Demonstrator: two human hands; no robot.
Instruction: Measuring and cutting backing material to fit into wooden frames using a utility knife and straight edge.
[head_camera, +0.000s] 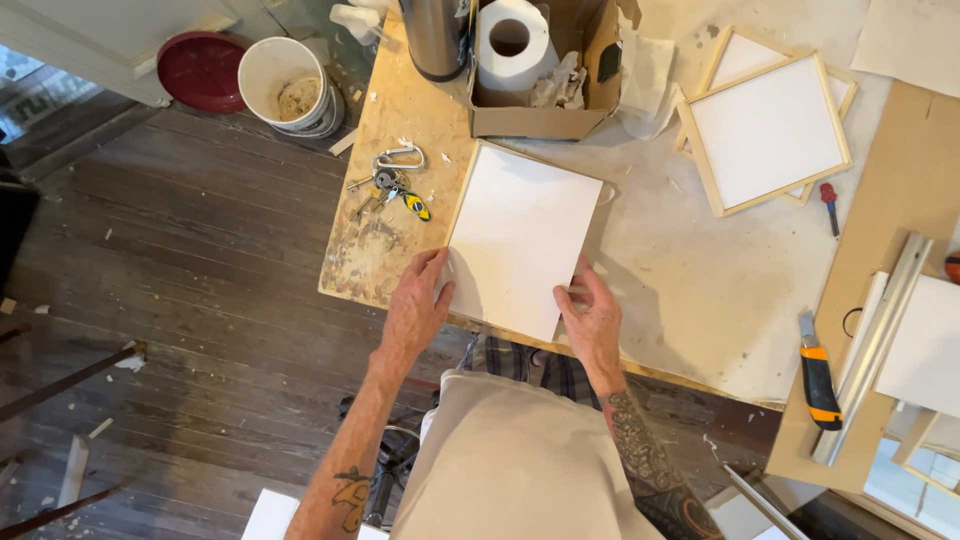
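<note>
In the head view, a white rectangular panel (518, 240) is seen lying flat on the table (690, 290), near the table's front edge and slightly turned, so that its far corner points toward a cardboard box (540, 120). Its face is plain, matte and unmarked, and a thin strip of pale wood is visible along its far and left edges.

The panel is held at both near sides. The left hand (418, 305) is laid against the left edge, with the fingers loosely extended and the thumb resting on the white face. The right hand (592, 312) is set at the right edge near the lower corner, with the fingers curled and pinched on that edge. Neither hand is fully closed.

Just to the left of the panel, a bunch of keys (388, 188) with a carabiner is seen on the paint-stained table. A roll of white paper (512, 40) is held in the cardboard box, and a metal cylinder (435, 38) stands beside it. Two wooden-framed white panels (768, 130) are stacked further right, with a small red screwdriver (829, 205) just beside them. A utility knife (818, 372) with an orange and black grip lies near a metal rail (872, 350) on a brown board at the right. A white bucket (288, 88) and a red lid (202, 68) are seen on the dark wooden floor (180, 300).
</note>
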